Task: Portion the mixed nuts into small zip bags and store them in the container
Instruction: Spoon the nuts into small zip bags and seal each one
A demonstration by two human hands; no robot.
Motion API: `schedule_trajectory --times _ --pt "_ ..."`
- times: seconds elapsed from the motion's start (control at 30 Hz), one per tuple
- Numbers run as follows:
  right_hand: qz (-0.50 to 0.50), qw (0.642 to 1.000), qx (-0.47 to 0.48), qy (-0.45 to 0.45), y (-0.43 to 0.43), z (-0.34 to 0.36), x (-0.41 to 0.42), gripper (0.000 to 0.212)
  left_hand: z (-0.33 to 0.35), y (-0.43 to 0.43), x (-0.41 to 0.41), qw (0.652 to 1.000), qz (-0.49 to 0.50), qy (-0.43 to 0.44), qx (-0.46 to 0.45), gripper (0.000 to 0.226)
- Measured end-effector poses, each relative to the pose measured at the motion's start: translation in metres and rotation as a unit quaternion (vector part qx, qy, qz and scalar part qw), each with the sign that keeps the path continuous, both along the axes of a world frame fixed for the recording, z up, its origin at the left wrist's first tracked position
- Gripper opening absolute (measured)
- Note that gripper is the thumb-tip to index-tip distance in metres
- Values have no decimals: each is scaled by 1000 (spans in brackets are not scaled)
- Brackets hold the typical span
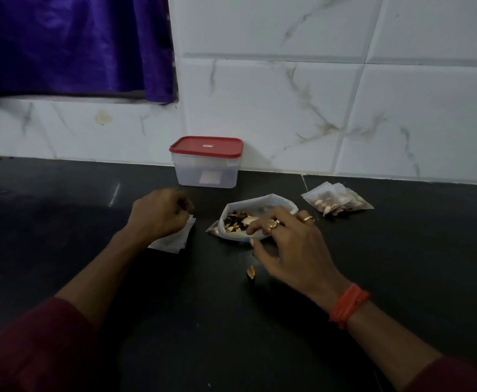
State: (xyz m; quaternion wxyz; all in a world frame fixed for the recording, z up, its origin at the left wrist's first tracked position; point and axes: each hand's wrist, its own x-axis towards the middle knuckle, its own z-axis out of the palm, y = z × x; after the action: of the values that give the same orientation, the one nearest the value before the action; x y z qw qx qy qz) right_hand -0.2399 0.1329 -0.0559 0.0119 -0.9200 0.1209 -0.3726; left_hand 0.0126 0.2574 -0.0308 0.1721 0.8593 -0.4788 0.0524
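- My left hand [159, 213] is curled, pinching the stack of empty zip bags [172, 240] at mid-counter [62, 222].
- My right hand [285, 244] dips bent fingers into the open nut bag [259, 202]; I cannot tell whether they hold any nuts.
- The nuts are hard and roll easily: a stray nut [250, 273] lies nearer the front edge.
- The bags look like thin, slippery film, best taken by the zip rim.
- The filled bags [341, 202] and the red-lidded container [206, 165] sit by the back edge.

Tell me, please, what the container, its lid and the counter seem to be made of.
The container looks like frosted, translucent plastic: a pale label shows dimly through its wall. Its lid seems opaque red plastic, smooth, with a moulded rim. The counter appears to be dark polished stone, perhaps granite, since it gives faint reflections; laminate cannot be excluded.
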Motion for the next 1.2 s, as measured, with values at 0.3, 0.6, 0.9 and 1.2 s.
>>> schedule_trajectory --times 0.3,0.6,0.9,1.2 --pt "-12 999 48 -1 -8 -4 -3 24 6 4 2 986 21 -89 138 34" --pt "-9 993 97 -59 -14 -4 -3 28 4 3 -1 987 23 -22 -160 9" --pt "32 963 203 -175 -14 5 -3 29 4 -20 -68 868 -70 239 -430 18" --pt "57 934 295 -195 -8 3 -1 27 3 -25 -124 779 -150 513 -327 22"
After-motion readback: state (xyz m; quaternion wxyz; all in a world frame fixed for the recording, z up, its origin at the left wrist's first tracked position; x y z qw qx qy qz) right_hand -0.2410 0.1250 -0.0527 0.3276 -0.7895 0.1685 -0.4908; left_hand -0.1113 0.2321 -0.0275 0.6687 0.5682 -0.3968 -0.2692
